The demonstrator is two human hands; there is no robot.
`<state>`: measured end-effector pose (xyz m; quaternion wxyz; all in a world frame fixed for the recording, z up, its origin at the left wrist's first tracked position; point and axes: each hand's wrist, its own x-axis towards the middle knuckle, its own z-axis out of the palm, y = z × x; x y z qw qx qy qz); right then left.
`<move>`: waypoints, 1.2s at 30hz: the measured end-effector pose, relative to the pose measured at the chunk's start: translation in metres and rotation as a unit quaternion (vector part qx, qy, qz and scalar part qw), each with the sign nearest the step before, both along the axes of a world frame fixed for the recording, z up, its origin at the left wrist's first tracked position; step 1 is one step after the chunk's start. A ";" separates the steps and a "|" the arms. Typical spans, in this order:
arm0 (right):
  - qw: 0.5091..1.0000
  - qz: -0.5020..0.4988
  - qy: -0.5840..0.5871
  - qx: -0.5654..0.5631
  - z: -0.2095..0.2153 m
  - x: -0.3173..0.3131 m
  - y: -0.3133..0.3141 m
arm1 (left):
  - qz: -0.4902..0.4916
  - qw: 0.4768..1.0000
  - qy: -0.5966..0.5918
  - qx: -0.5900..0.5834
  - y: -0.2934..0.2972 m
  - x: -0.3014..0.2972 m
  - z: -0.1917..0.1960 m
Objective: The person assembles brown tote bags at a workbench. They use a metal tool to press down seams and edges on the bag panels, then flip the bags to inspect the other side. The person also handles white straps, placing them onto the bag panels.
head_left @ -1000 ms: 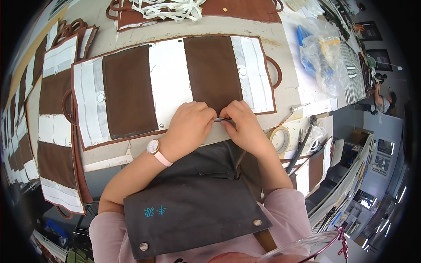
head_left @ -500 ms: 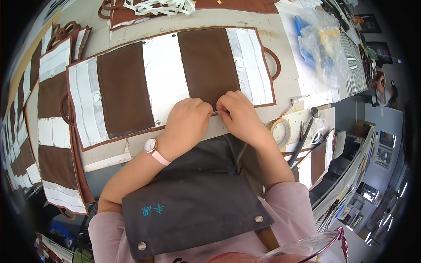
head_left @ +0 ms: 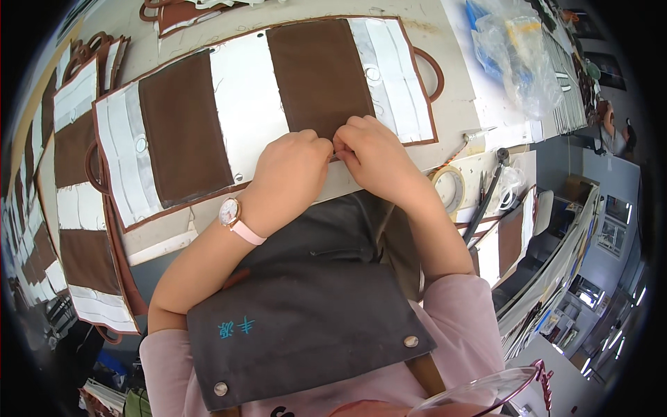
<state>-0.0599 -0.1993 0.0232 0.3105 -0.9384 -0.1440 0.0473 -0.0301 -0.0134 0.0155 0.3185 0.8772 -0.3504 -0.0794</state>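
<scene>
right of the worktable (head_left: 451, 83), a crumpled clear plastic bag (head_left: 531, 66) lies over something blue, well apart from the hands. beside the right forearm sit a roll of tape (head_left: 455, 189), partly hidden by that arm, a long black-handled tool (head_left: 488, 198) and a coil of white cord (head_left: 513, 186). striped brown-and-white panels (head_left: 89, 251) are layered along the left side, and white straps (head_left: 215, 4) show at the top rim.

the flat bag panel (head_left: 248, 97) lies open on the worktable in front of the person, slightly slanted. two dark brown rectangles flank a white middle band; pale strips with a round disc each finish both ends. brown binding frames it, with loose threads along the seams and a brown loop handle at either end.

the left hand (head_left: 290, 167) and the right hand (head_left: 379, 158) meet at its near edge, fingers curled inward, covering the right rectangle's lower border; what the hidden fingertips pinch cannot be told.
</scene>
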 end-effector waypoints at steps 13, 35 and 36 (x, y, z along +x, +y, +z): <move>1.000 0.014 -0.011 0.005 -0.004 0.000 -0.003 | -0.108 0.991 0.074 0.034 0.002 0.048 0.006; 0.999 0.003 0.013 -0.040 0.003 0.009 0.005 | -0.042 0.973 -0.228 0.004 0.019 -0.036 -0.011; 0.999 0.009 0.022 -0.041 0.005 0.011 0.004 | -0.030 0.965 -0.259 0.023 0.013 -0.044 -0.011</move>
